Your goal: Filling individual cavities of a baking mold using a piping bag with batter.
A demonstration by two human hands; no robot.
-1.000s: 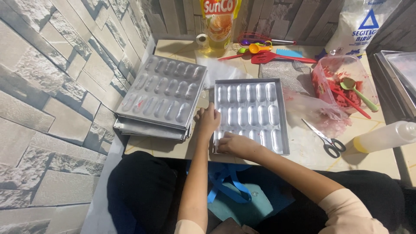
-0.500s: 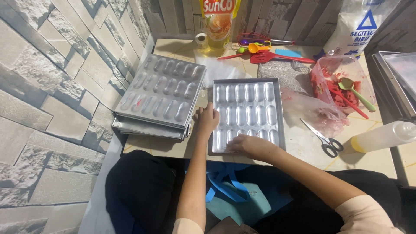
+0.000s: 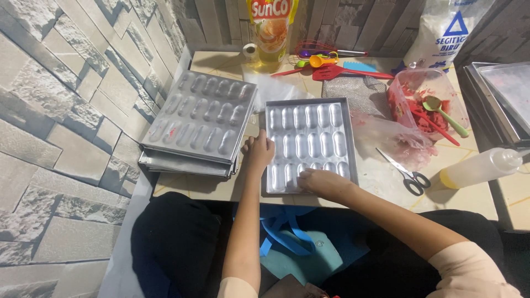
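Observation:
A metal baking mould tray [image 3: 309, 110] with rows of oval cavities lies flat on the table in front of me. My left hand [image 3: 258, 151] grips its left edge, fingers curled over the rim. My right hand [image 3: 320, 181] rests palm down inside the tray on the near row of cavities, fingers pressed flat against the metal. To the left, a stack of similar oval-cavity trays [image 3: 199, 118] leans tilted against the stone-pattern wall.
A pouch of cooking oil [image 3: 271, 30], coloured spoons and a red spatula [image 3: 342, 70] sit at the back. A plastic tub with red filling and a green spoon [image 3: 425, 102], scissors [image 3: 406, 172], a squeeze bottle [image 3: 480, 168] and more trays [image 3: 502, 99] lie to the right.
My right hand has slid a little from the tray's near left corner toward its near middle. The left hand stays on the left rim. The view shifted slightly.

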